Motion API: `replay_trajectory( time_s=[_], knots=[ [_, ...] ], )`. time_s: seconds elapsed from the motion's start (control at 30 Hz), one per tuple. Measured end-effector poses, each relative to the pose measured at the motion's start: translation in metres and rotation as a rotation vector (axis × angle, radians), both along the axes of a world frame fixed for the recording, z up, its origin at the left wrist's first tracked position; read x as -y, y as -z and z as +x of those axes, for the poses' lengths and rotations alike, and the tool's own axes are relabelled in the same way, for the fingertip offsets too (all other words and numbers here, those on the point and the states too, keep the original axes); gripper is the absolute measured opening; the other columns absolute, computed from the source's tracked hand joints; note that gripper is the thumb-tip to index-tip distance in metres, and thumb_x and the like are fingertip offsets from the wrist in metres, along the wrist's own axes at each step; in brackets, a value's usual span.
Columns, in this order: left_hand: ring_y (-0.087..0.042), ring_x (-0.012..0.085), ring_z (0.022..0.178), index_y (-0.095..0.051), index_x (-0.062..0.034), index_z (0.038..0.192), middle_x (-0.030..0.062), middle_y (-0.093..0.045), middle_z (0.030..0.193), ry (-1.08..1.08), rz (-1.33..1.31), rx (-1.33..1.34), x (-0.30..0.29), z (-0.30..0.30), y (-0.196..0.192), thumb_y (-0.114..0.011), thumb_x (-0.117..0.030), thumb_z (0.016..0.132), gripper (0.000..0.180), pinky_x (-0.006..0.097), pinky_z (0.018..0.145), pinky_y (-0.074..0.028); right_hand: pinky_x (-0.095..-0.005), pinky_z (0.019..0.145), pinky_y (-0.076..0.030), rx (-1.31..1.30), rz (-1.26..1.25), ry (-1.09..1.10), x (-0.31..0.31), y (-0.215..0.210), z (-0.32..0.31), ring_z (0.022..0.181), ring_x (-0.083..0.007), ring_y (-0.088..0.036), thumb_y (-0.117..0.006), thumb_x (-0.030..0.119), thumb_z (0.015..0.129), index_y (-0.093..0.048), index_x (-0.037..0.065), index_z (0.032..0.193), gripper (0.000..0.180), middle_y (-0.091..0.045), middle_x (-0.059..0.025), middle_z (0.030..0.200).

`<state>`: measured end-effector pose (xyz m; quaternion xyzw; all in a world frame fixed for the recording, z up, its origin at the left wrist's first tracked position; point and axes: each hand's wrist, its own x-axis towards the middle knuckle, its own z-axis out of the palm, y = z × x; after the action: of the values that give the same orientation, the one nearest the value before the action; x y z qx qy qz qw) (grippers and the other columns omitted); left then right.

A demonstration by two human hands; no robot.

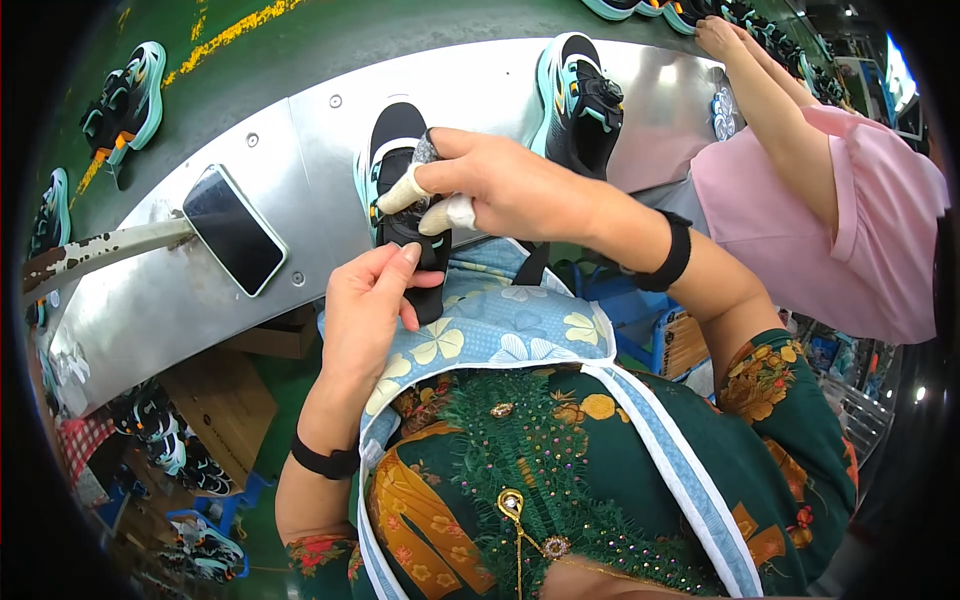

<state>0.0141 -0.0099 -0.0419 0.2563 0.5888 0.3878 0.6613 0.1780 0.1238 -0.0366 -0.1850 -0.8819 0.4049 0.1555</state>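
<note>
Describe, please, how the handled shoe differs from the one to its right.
The left hand and right hand touch the handled shoe; neither touches the other shoe. Fingers partly hide the handled shoe's middle; the other shoe's dial shows plainly. Both are mainly black with pale teal soles.

bench [330,140]: smooth glossy metal | phone [236,232]: glossy | apron [490,320]: matt cloth | shoe [399,122]: matt

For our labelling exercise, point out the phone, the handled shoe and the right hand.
Phone [235,230], head view: dark screen.
Handled shoe [394,166], head view: front upper.
Right hand [515,182], head view: back of the hand.
</note>
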Motion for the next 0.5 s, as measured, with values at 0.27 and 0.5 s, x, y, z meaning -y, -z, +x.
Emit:
replay_trajectory(
  time_s=[0.27,0.5],
  knots=[
    [-0.050,0.0074,0.047,-0.067,0.0020,0.098,0.0121,-0.071,0.086,-0.008,-0.005,0.015,0.001,0.001,-0.008,-0.056,-0.026,0.097,0.030,0.021,0.047,-0.040,-0.0340,0.063,-0.047,-0.055,0.099,0.273,0.020,0.003,-0.001,0.072,-0.0267,-0.058,-0.078,0.026,0.075,-0.067,0.008,0.100,0.032,-0.054,-0.0105,0.075],
    [-0.065,0.0148,0.078,-0.063,0.0035,0.105,0.0146,-0.068,0.102,-0.059,-0.040,0.186,0.004,-0.008,-0.009,-0.054,-0.027,0.098,0.032,0.025,0.057,-0.048,-0.0271,0.073,-0.048,0.184,-0.208,0.273,-0.013,-0.026,0.018,0.082,-0.0133,-0.060,-0.068,0.016,0.088,-0.067,0.005,0.112,0.026,-0.066,-0.0073,0.095]
  ],
)
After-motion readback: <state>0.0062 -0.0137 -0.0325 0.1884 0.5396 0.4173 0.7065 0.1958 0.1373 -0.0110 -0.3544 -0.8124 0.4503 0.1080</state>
